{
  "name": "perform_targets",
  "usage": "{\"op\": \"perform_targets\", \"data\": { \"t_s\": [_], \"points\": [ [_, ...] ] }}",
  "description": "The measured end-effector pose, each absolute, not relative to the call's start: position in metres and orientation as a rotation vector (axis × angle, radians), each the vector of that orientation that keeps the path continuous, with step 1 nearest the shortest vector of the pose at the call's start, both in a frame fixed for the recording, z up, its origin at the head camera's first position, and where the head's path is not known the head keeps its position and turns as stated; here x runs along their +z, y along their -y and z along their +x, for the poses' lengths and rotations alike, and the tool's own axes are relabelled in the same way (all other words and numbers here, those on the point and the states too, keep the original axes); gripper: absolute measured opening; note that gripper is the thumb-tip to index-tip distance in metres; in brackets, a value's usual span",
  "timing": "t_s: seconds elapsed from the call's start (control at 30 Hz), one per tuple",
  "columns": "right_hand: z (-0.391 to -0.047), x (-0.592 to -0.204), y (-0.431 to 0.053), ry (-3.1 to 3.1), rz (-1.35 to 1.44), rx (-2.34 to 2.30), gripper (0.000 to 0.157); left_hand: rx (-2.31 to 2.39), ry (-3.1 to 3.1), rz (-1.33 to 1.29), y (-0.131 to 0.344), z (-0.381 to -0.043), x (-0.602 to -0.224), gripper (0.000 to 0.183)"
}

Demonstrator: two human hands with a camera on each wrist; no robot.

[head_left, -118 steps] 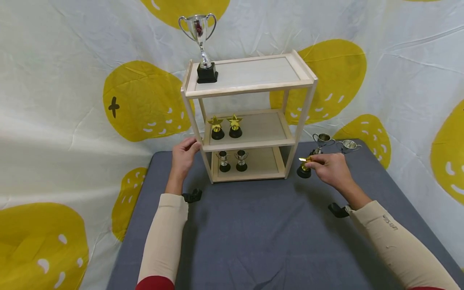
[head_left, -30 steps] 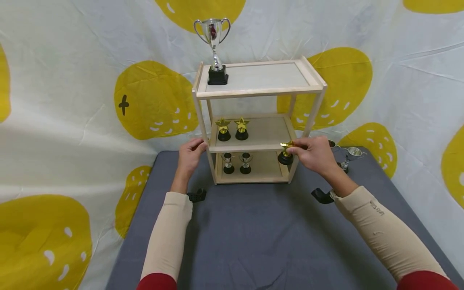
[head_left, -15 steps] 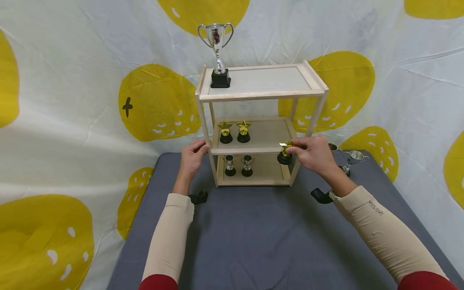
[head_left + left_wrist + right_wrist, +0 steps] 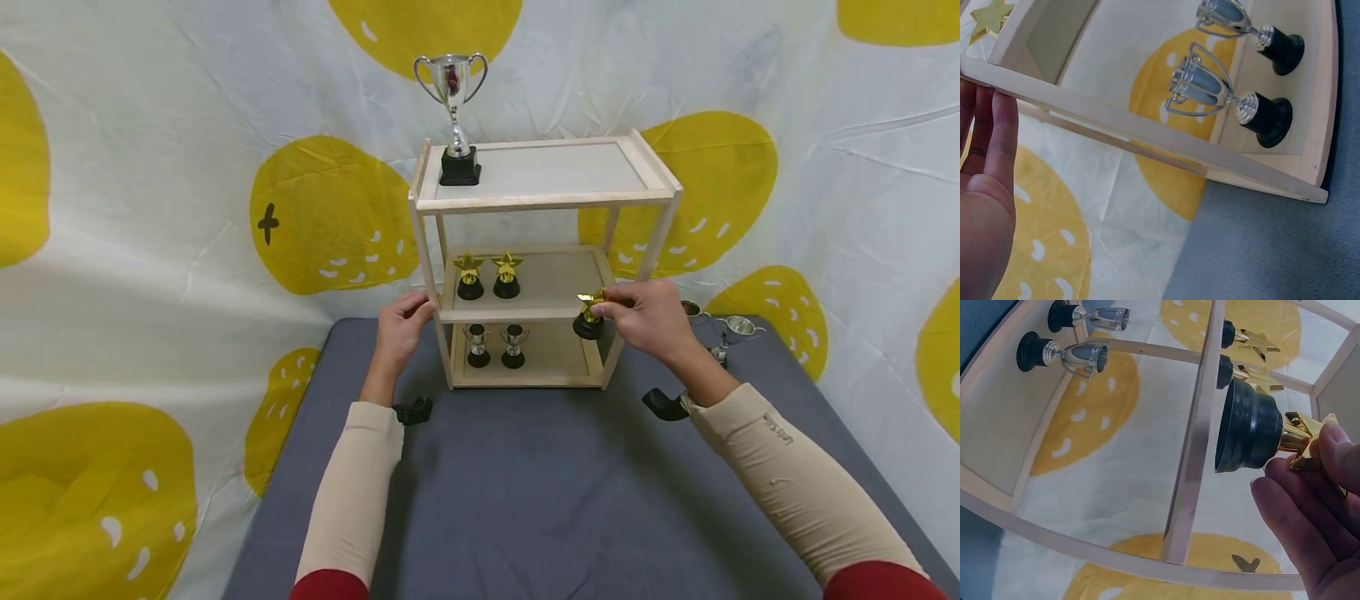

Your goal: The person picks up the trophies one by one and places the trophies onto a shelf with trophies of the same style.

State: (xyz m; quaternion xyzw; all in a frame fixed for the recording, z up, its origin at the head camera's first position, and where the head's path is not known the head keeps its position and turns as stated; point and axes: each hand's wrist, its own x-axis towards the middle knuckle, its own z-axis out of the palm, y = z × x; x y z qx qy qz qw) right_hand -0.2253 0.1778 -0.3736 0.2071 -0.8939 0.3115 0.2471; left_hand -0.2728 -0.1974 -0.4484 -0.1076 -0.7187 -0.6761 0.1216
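Pinching gold star trophy [image 4: 1250, 428] in right grip [image 4: 651, 318], thumb and fingers on the star, black base down. Holding it roughly upright at front edge of middle shelf [image 4: 558, 279], right end, just beside right front post [image 4: 657, 242]. Can't tell contact vs gap between base and shelf edge (overlapping in both head and right wrist views).

Gripping left front post [image 4: 424, 250] of wooden rack [image 4: 547, 202] with left grip [image 4: 399, 329], about middle-shelf height, with fingertips partly behind the post in left wrist view.

On middle shelf, toward left end: 2 more star trophies [image 4: 507, 282], upright, side by side, apart. On bottom shelf [image 4: 558, 354], below them: 2 small silver cups [image 4: 513, 346], upright on black bases. On top shelf [image 4: 562, 167], left end: large silver cup [image 4: 454, 108], upright, 2 handles, square black base.

On gray table [image 4: 495, 483], right of rack and beyond right grip: 2 other cups [image 4: 738, 327], the left of the pair mostly hidden.

Hung behind rack: pale cloth [image 4: 150, 167] with big yellow shapes. Wearing beige sleeves [image 4: 802, 483], red higher up, plus 1 black device [image 4: 664, 405] per wrist.
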Motion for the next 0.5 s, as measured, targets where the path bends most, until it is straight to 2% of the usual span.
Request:
{"op": "perform_targets", "data": {
  "t_s": [0.5],
  "points": [
    [-0.2316, -0.3678, -0.1755, 2.429, 0.596, 0.831, 0.015, -1.945, 2.124, -0.299, 0.1965, -0.2732, -0.4487, 0.037]
  ]
}}
